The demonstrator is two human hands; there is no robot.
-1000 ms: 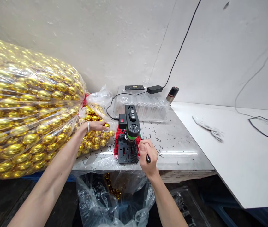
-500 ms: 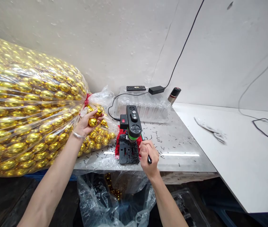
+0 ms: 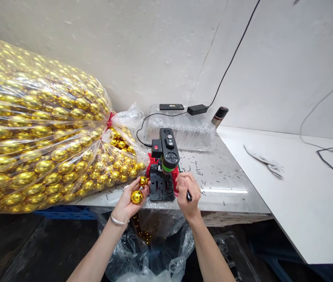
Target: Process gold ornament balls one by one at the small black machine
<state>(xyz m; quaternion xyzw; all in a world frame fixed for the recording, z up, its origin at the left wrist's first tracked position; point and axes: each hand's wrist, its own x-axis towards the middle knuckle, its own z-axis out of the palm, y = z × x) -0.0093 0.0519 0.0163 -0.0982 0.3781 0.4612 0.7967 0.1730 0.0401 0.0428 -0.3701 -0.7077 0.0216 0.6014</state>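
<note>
Two shiny gold balls rest in my left hand [image 3: 128,201]: one gold ball [image 3: 137,197] lies in the palm, and a smaller-looking gold ball [image 3: 143,181] is pinched at the fingertips. This hand is just left of the black base plate of a small bench drill press [image 3: 170,147]. My right hand [image 3: 188,192] is wrapped round the press's lever handle [image 3: 189,196], whose black end shows below the fist. Under the drill head, the black base plate [image 3: 162,190] is strewn with dark shavings and sits on a red mat [image 3: 150,159].
A huge clear bag of gold balls [image 3: 42,137], tied with red, fills the left. Behind the press stand a clear plastic tray stack [image 3: 181,131], a power adapter [image 3: 197,109] and a spray can [image 3: 219,116]. A white glove [image 3: 263,161] lies right. Below the edge hangs a plastic bag [image 3: 154,254].
My left hand has come from the bag's opening, right and toward me, to beside the drill base, carrying the gold balls. My right hand stays on the lever.
</note>
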